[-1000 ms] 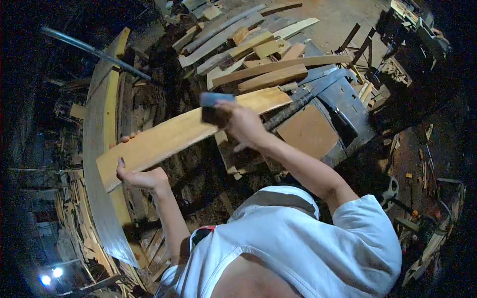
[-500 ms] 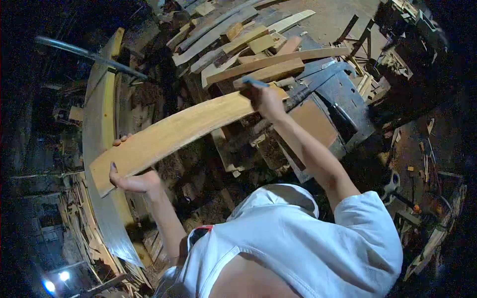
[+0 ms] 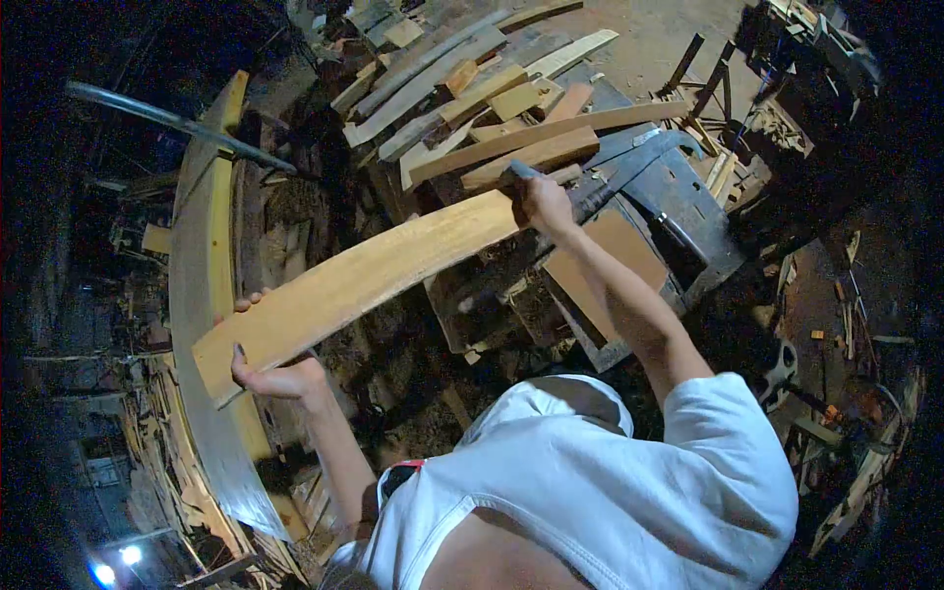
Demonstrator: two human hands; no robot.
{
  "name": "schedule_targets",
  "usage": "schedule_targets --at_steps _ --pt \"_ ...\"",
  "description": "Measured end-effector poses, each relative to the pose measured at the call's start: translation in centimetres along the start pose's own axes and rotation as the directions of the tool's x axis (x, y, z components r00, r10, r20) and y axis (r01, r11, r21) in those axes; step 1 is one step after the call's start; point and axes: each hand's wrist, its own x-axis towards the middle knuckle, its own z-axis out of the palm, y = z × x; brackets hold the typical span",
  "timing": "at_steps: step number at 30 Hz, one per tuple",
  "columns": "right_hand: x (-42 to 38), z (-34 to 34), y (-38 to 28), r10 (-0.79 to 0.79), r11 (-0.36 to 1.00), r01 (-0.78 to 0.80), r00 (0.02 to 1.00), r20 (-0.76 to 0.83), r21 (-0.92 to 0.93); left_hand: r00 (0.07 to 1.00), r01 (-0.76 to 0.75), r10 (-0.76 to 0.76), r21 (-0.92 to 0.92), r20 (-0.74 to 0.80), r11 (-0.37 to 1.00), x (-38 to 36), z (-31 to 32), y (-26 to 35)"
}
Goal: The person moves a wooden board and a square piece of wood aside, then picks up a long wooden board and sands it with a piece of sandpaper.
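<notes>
A long, slightly curved light wooden board (image 3: 364, 270) is held up at a slant across the middle of the view. My left hand (image 3: 280, 379) grips its lower left end, thumb on the near face and fingertips showing past the far edge. At the board's upper right end is my right hand (image 3: 547, 205), closed around a small dark block with a bluish top (image 3: 521, 171). The block's underside is hidden, and it touches or nearly touches the board's end.
Several wood offcuts (image 3: 492, 88) lie piled beyond the board. A grey metal plate (image 3: 716, 221) and a brown panel (image 3: 615, 261) are at the right. On the left stand a long curved plank (image 3: 197, 285) and a metal pipe (image 3: 182, 126).
My right hand has moved slightly right with the block, to the board's far end. The board's left end and my left hand have shifted a little right and down.
</notes>
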Motion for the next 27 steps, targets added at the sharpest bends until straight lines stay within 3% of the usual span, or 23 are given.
schedule_targets --at_steps 2,3,4,5,6,7,8,10,11,12,14,16,20,22,23,25,26,27 --pt "-2.3 -1.5 -3.5 -0.067 0.986 0.084 0.990 -0.122 0.144 1.000 -0.006 0.005 -0.022 -0.014 1.000 -0.1 0.4 -0.4" --pt "-3.1 -0.1 -3.6 -0.213 0.966 0.243 0.940 -0.267 0.083 1.000 -0.002 0.001 -0.018 -0.031 1.000 0.0 0.5 -0.4" --pt "-3.7 1.4 -2.5 -0.237 0.967 0.252 0.942 -0.239 0.034 0.999 0.011 -0.011 -0.001 -0.048 1.000 -0.2 0.3 -0.3" --pt "-3.2 3.2 -0.9 -0.017 0.941 0.050 0.995 -0.102 0.333 0.998 0.029 -0.028 0.018 -0.054 0.999 -0.3 -0.2 -0.2" --pt "-2.0 1.5 -2.5 0.155 0.803 -0.171 0.985 0.076 0.571 0.997 0.041 -0.040 0.020 -0.059 0.999 0.2 -0.3 -0.4" --pt "-2.6 -1.6 -3.2 0.070 0.977 -0.061 0.997 -0.033 0.206 0.997 0.045 -0.044 0.018 -0.062 0.999 0.6 -0.3 -0.4" --pt "-1.5 -1.0 -1.6 -0.113 0.982 0.135 0.981 -0.157 0.134 0.998 0.042 -0.041 0.023 -0.056 0.999 0.5 -0.5 -0.3" --pt "0.2 2.1 2.5 -0.038 0.965 0.070 0.991 -0.128 0.252 1.000 0.008 -0.009 -0.061 -0.015 0.998 0.4 -1.0 -0.2" --pt "-0.2 1.6 2.2 -0.087 0.996 0.088 0.990 -0.113 0.006 1.000 0.002 -0.003 -0.069 -0.012 0.998 0.4 -1.3 0.1" --pt "-0.6 1.3 2.0 -0.090 0.996 0.090 0.990 -0.113 -0.004 1.000 0.009 -0.009 -0.110 -0.006 0.994 0.3 -1.9 0.4" --pt "-1.8 1.3 1.5 -0.069 0.975 0.092 0.991 -0.117 0.203 0.999 0.031 -0.032 -0.157 -0.009 0.987 0.0 -2.8 0.5" --pt "-3.0 0.9 -0.6 0.004 0.998 -0.006 1.000 0.026 0.069 0.999 0.018 -0.022 -0.131 -0.028 0.991 0.2 -3.3 1.3" --pt "-8.4 0.6 -5.9 -0.269 0.960 0.274 0.960 -0.083 0.053 0.999 0.013 -0.018 -0.132 -0.033 0.991 0.5 -4.7 1.4" --pt "-8.7 0.3 -5.5 -0.261 0.955 0.273 0.959 -0.111 0.112 0.992 0.081 -0.094 -0.149 -0.085 0.986 1.1 -6.0 1.4" --pt "-8.2 0.1 -4.9 -0.203 0.973 0.208 0.978 -0.052 0.098 0.992 0.084 -0.098 -0.149 -0.083 0.985 1.2 -6.3 1.6" --pt "-7.4 -0.5 -3.5 -0.100 0.989 0.095 0.994 0.039 0.110 0.992 0.023 0.006 -0.229 0.128 0.973 1.7 -6.5 2.1" --pt "-7.2 -1.3 -3.5 -0.098 0.990 0.093 0.994 0.043 0.108 0.992 0.026 0.003 -0.228 0.125 0.973 2.4 -7.1 2.5" --pt "-7.3 -2.2 -3.7 -0.188 0.972 0.198 0.978 -0.090 0.126 0.996 -0.005 0.025 -0.215 0.091 0.977 3.3 -8.1 3.2"
